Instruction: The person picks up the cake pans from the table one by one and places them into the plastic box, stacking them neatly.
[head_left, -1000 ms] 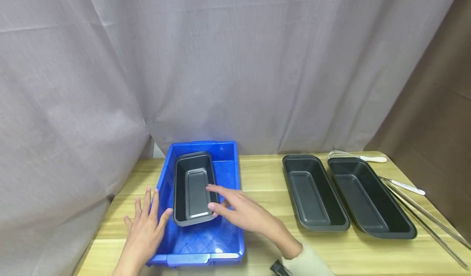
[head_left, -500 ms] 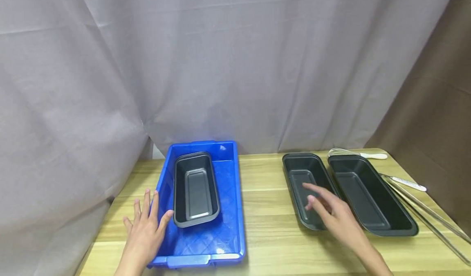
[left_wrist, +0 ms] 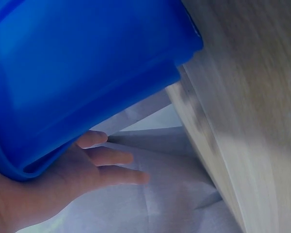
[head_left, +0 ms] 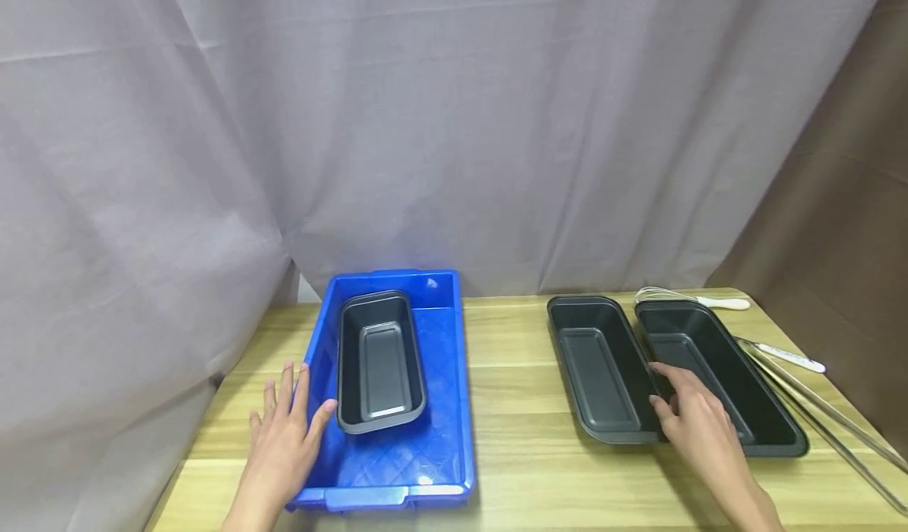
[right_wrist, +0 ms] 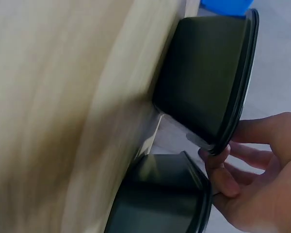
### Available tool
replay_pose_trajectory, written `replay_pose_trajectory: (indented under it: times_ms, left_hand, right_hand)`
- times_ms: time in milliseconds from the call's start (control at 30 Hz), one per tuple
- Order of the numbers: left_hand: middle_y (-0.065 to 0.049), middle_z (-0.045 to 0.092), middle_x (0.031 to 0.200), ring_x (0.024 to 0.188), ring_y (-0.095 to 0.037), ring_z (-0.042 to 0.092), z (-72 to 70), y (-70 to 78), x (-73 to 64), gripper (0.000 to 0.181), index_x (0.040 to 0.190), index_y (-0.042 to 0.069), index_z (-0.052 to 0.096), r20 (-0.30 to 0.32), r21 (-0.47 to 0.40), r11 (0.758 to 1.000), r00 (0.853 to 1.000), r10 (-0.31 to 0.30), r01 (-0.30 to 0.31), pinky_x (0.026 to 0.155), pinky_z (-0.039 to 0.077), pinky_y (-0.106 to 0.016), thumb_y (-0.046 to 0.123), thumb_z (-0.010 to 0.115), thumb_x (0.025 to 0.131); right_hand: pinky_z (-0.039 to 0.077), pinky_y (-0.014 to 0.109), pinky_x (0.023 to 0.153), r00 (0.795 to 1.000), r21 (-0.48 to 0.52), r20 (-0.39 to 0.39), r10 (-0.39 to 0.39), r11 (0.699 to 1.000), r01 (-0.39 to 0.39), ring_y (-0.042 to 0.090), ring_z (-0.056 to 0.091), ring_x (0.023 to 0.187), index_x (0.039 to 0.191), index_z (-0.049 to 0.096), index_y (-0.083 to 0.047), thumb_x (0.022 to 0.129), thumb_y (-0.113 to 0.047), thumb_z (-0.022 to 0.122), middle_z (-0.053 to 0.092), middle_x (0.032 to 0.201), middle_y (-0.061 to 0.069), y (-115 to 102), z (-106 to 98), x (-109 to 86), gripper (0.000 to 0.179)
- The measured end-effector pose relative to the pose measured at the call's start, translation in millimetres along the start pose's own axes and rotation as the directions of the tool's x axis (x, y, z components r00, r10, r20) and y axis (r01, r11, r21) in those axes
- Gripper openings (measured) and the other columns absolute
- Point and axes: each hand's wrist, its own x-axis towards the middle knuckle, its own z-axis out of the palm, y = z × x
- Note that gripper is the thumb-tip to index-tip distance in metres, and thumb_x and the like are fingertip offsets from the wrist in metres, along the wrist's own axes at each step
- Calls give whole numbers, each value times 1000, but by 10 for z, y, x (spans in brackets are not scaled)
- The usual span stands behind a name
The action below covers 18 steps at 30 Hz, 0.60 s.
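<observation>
My right hand pinches the right rim of a dark loaf pan, thumb on the inner side and fingers outside. From the right wrist view, that pan shows its outer wall, with my fingers on its rim. Beside it stands a second loaf pan, partly covered by my right hand. With fingers spread and straight, my left hand rests at the left rim of a blue plastic bin. Inside the bin lies a third, smaller-looking loaf pan. The left wrist view shows my fingers along the bin's outside.
Behind the right pan lies a whisk with a white handle. A white-handled utensil and long metal tongs-like bars lie at the table's right edge. A grey curtain hangs behind the wooden table.
My right hand has moved from the pan in the blue bin across to the right, and now grips the nearer of the two pans there. My left hand has stayed at the bin.
</observation>
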Motion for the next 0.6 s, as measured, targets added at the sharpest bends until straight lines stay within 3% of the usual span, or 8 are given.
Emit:
replay_pose_trajectory:
  times_ms: [133,233,367,600]
  left_hand:
    - [-36,13,178,159,-69,12,-8,8,7,73,171,-6,25,-1,-8,1000,1000,-3,3,119,19,-89,39,48,118]
    - [-37,14,177,159,-69,14,-12,9,17,72,171,-6,25,-6,-10,1000,1000,-1,0,119,21,-88,39,47,119]
    - [-38,16,176,157,-70,18,-6,-5,23,71,170,-7,26,-29,-3,1000,999,15,-15,118,25,-88,38,46,119]
    - [-38,17,176,156,-71,18,23,-14,19,70,169,-9,26,-35,-15,1000,999,27,-28,117,27,-87,36,47,119]
  right_hand:
    - [43,37,55,992,-19,99,84,996,-83,27,63,80,141,63,5,97,2,72,70,106,22,14,-33,68,45]
    - [48,46,57,988,-26,126,85,996,-82,30,64,82,138,66,5,96,3,72,70,103,21,1,-21,113,42]
    - [50,46,62,995,0,100,10,1000,-10,25,63,80,131,71,5,91,6,77,72,111,23,-62,67,176,41]
    - [48,30,64,989,106,138,-47,994,32,10,63,77,132,71,7,90,7,77,72,122,24,-158,207,261,42]
